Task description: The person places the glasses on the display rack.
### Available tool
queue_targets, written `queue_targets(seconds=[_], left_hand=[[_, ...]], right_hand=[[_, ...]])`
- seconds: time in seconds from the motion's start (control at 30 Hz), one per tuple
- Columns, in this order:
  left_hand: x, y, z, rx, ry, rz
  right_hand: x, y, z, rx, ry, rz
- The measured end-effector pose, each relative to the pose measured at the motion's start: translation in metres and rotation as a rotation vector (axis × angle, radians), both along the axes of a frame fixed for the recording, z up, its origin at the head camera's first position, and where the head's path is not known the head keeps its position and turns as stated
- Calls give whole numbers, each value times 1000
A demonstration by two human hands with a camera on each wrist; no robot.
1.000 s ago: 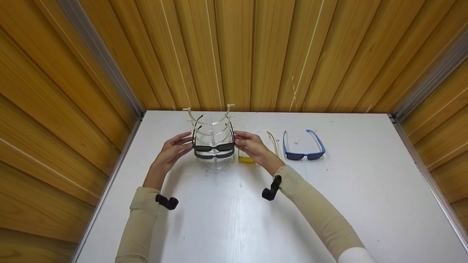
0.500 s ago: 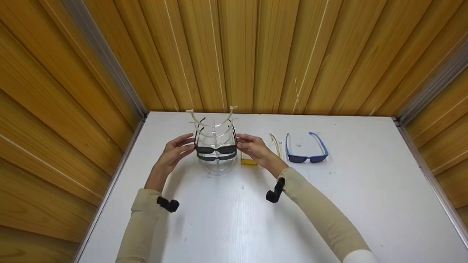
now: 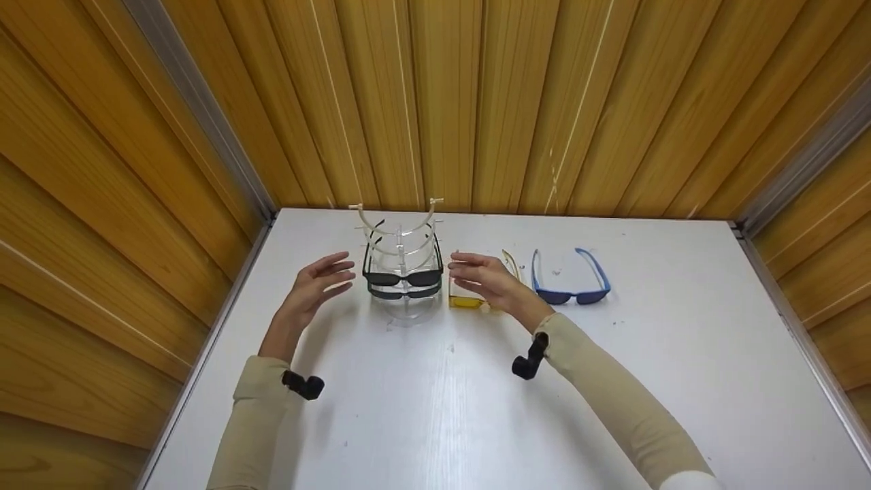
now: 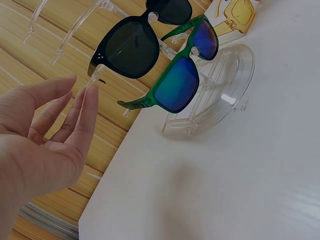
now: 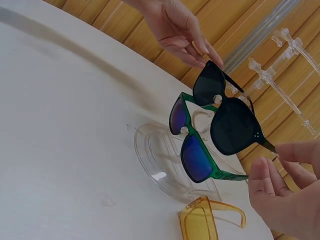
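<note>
hands point(image 3: 314, 284) point(image 3: 491, 280) drew off black sunglasses point(image 3: 385, 280); right partly hides yellow glasses point(image 3: 465, 303)

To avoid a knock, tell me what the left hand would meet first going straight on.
Probably the black sunglasses, or the clear peg at their near corner; depth is hard to judge.

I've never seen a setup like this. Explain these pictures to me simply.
There is no machine here: a person works bare-handed. The wide picture comes from a camera worn on the head, looking down; the close ones come from a small black camera on each wrist. On the white table stands a clear rack, with yellow glasses and blue sunglasses lying to its right. The rack carries black sunglasses above a green-framed pair. The left hand and right hand hover on either side of the black pair, and neither appears to hold anything.
</note>
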State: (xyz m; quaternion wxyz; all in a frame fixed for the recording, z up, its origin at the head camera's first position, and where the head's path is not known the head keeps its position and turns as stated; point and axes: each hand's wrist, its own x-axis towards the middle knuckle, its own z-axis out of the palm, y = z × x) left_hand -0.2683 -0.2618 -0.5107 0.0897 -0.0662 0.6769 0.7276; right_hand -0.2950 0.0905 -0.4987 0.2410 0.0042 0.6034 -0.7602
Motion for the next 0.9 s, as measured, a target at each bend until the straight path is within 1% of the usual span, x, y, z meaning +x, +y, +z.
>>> queue_targets(seconds=[0.13, 0.23, 0.3, 0.4, 0.47, 0.63, 0.77, 0.9], left_hand=[[8, -4, 2, -12, 4, -14], [16, -5, 2, -13, 4, -28], [22, -5, 1, -10, 7, -39], [31, -4, -1, 0, 11, -40], [35, -2, -4, -4, 13, -49], [46, 7, -10, -24, 2, -79], [54, 16, -15, -31, -13, -103], [61, 30, -22, -25, -29, -135]], right_hand=[[3, 14, 2, 13, -5, 10], [6, 23, 1, 36, -9, 17], [8, 29, 1, 53, -11, 26], [14, 39, -1, 79, -7, 56], [17, 46, -2, 91, -8, 77], [26, 65, -10, 104, -30, 111], [33, 76, -16, 104, -41, 117], [40, 86, -22, 118, -50, 109]])
